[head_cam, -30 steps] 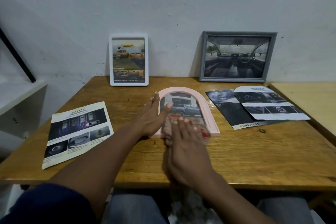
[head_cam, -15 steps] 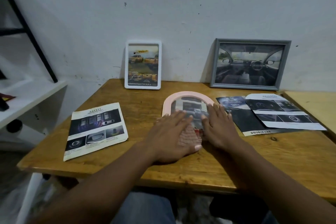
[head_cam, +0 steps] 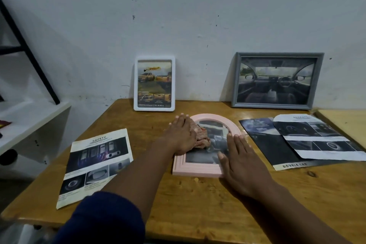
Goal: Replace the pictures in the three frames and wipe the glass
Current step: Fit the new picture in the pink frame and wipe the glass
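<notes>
Head view looks down on a wooden table [head_cam: 198, 200] where a pink arched picture frame [head_cam: 198, 171] lies flat, face up, near the middle. Left hand [head_cam: 181, 136] lies flat and spread on a crumpled pinkish cloth [head_cam: 202, 137], pressing it against the glass over the upper left of the frame. Right hand [head_cam: 240, 159] is also flat, fingers extended, resting on the frame's right edge and lower corner to steady it; neither hand is curled around anything. A white frame [head_cam: 154, 83] and a grey frame [head_cam: 277, 80] lean against the wall behind, well apart. Loose car brochure pages lie to either side: a safety sheet [head_cam: 95, 164] on the left, a dark double-cab sheet [head_cam: 277, 146] on the right. The arched frame looks light and stiff, likely to skid on the varnished wood under wiping, and its glass is probably fragile; it seems best held by the moulded rim, not by pressing hard on the pane.
</notes>
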`<move>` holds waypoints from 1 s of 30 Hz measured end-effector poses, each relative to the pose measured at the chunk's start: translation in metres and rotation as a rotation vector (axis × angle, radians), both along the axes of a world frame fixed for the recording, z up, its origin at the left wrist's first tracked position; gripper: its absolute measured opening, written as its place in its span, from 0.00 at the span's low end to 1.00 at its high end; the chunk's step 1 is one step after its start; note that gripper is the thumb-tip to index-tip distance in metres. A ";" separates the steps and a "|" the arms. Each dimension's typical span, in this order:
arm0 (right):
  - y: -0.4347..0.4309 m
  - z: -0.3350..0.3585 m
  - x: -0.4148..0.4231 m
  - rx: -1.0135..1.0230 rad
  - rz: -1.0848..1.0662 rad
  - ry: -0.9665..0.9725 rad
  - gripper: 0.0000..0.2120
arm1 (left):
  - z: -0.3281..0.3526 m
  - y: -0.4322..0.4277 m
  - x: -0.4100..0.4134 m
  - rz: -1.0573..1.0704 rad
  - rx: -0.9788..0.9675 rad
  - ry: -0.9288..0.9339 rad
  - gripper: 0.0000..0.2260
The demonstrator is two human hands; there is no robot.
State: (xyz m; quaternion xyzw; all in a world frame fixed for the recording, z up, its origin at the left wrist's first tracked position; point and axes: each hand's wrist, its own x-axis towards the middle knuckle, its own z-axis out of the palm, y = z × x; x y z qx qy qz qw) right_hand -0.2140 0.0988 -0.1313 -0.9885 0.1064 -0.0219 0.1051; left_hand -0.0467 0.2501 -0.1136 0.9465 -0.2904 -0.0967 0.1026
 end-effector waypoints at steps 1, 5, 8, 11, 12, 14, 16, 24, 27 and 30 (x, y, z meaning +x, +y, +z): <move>-0.001 0.003 -0.001 0.014 0.009 0.028 0.35 | 0.000 -0.005 0.008 -0.002 0.001 -0.001 0.29; -0.016 0.024 0.010 -0.011 0.017 0.033 0.31 | 0.003 -0.010 0.023 0.018 -0.153 0.034 0.28; -0.010 0.044 0.055 -0.033 0.205 -0.136 0.24 | 0.001 0.002 0.014 0.138 -0.377 0.014 0.27; 0.010 0.043 0.106 0.023 0.441 -0.110 0.22 | -0.008 0.017 -0.007 0.243 -0.443 -0.040 0.28; 0.014 0.038 0.118 0.016 0.481 -0.074 0.22 | -0.011 0.020 -0.016 0.242 -0.429 -0.055 0.28; 0.016 0.030 0.133 0.004 0.507 -0.029 0.23 | -0.016 0.021 -0.029 0.203 -0.380 -0.080 0.29; 0.012 0.026 0.140 -0.001 0.471 -0.032 0.25 | -0.019 0.019 -0.034 0.134 -0.327 -0.125 0.29; -0.049 0.030 0.117 -0.186 -0.039 -0.028 0.18 | -0.010 0.014 -0.041 0.063 -0.142 -0.083 0.30; -0.051 0.032 0.087 -0.207 -0.079 -0.082 0.12 | -0.009 0.012 -0.040 0.066 -0.110 -0.072 0.31; -0.054 0.043 0.059 -0.168 -0.126 -0.080 0.10 | -0.010 0.012 -0.041 0.067 -0.118 -0.069 0.32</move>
